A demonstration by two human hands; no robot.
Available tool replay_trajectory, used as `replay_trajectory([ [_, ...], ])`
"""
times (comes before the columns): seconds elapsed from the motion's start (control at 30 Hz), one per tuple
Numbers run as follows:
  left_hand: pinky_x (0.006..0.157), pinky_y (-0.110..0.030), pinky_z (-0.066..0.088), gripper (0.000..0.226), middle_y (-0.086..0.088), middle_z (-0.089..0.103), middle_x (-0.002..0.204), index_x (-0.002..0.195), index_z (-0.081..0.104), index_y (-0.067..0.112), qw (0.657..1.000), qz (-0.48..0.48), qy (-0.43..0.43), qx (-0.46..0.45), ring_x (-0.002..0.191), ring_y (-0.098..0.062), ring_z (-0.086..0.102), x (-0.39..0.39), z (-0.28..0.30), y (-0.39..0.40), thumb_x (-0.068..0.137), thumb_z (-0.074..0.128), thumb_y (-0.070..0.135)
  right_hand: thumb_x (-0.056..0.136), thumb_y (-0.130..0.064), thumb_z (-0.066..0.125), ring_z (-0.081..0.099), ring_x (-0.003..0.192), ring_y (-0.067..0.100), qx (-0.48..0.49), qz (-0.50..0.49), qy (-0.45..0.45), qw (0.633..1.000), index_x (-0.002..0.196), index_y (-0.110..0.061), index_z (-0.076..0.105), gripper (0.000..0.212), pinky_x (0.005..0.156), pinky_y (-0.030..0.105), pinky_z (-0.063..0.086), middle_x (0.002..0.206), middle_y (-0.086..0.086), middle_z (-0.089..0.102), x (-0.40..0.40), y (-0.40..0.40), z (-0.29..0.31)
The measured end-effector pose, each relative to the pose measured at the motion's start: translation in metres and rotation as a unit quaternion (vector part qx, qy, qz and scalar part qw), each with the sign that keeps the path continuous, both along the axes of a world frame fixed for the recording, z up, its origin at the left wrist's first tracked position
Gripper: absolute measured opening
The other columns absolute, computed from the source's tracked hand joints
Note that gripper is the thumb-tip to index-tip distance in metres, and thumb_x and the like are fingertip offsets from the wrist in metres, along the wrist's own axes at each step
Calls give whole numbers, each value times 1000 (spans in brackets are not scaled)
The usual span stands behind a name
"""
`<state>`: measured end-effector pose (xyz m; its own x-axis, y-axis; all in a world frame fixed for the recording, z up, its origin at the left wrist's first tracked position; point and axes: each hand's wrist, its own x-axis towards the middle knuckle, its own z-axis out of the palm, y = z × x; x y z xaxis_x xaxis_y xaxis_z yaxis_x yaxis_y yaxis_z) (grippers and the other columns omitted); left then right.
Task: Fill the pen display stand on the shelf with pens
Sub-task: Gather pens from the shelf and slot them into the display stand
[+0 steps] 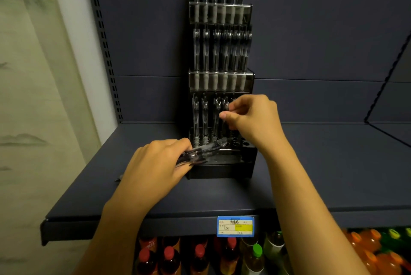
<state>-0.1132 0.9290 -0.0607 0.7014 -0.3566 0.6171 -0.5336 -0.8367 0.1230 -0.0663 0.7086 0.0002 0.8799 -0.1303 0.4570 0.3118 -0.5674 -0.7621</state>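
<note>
A tall black pen display stand (222,168) with three tiers stands on the dark blue shelf (311,174). Its top and middle tiers hold full rows of dark pens (219,50). The bottom tier has several pens (204,119) on its left side and open holes on the right. My left hand (155,168) grips a bundle of loose pens (200,152) in front of the stand's base. My right hand (253,119) pinches the top of one upright pen (225,105) in the bottom tier.
A price label (235,226) hangs on the shelf's front edge. Bottled drinks (200,257) fill the shelf below. A small dark object (118,178) lies on the shelf left of my left hand. A perforated upright (104,41) and pale wall stand at left.
</note>
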Motion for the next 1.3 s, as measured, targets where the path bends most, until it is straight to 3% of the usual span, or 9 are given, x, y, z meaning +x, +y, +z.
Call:
replay_trajectory([
  [0.33,53,-30,40,19,11,61,76,88,60,28,1000,2,6,-3,66,-16,57,-5,3,0,82,78,26,84,-37,81,73,74,16,-65,-12,38,997,89,-14,76,24,81,38,62,74,3,73,-10,-12,-1],
  [0.47,51,-28,38,20,12,60,74,87,59,29,1000,-1,1,-2,63,-13,55,-8,7,0,81,78,27,88,-31,76,75,72,13,-43,123,60,990,91,-18,77,14,80,35,63,75,2,76,-36,-30,10],
  [0.57,52,-31,43,20,12,59,73,87,58,30,1000,-4,2,-9,64,-14,55,-8,10,-1,82,77,28,78,-19,80,75,80,17,10,263,93,960,101,-12,77,24,78,26,59,85,8,77,-45,-34,13],
  [0.7,53,-32,41,19,13,57,73,86,55,31,1000,-8,11,-4,65,-14,54,-10,10,-7,83,74,30,76,-7,84,74,84,13,-57,297,91,949,104,-17,78,30,79,19,56,88,1,78,-42,-33,8],
  [0.9,52,-23,32,20,15,53,72,85,53,32,999,-13,37,-13,64,-10,51,-10,9,-9,84,74,32,79,-4,82,76,81,21,-39,306,71,949,101,-11,79,24,81,28,60,82,8,78,-40,-37,2],
  [1.0,53,-25,33,15,13,55,72,90,59,28,999,-7,37,-9,64,-12,53,-11,7,-9,85,72,34,79,-1,78,75,77,24,18,312,48,949,99,-6,76,21,76,26,58,80,13,76,-40,-43,2],
  [1.1,51,-23,32,16,12,54,69,87,59,25,1000,-3,30,-6,60,-13,53,-11,5,-6,85,71,36,77,-12,79,74,75,27,154,321,-9,935,97,-6,75,22,72,32,59,81,17,74,-40,-46,4],
  [1.2,53,-27,41,16,10,60,71,87,61,25,1000,0,31,-5,63,-13,56,-11,4,-6,85,73,35,79,-16,74,73,81,31,294,302,-35,906,100,-2,72,26,76,38,59,91,17,73,-35,-47,9],
  [1.3,53,-27,41,16,11,61,73,88,61,26,1000,6,30,0,64,-13,56,-11,5,-8,84,76,33,87,-13,67,72,82,26,338,263,-43,902,103,-2,71,19,79,38,58,91,12,73,-30,-47,17],
])
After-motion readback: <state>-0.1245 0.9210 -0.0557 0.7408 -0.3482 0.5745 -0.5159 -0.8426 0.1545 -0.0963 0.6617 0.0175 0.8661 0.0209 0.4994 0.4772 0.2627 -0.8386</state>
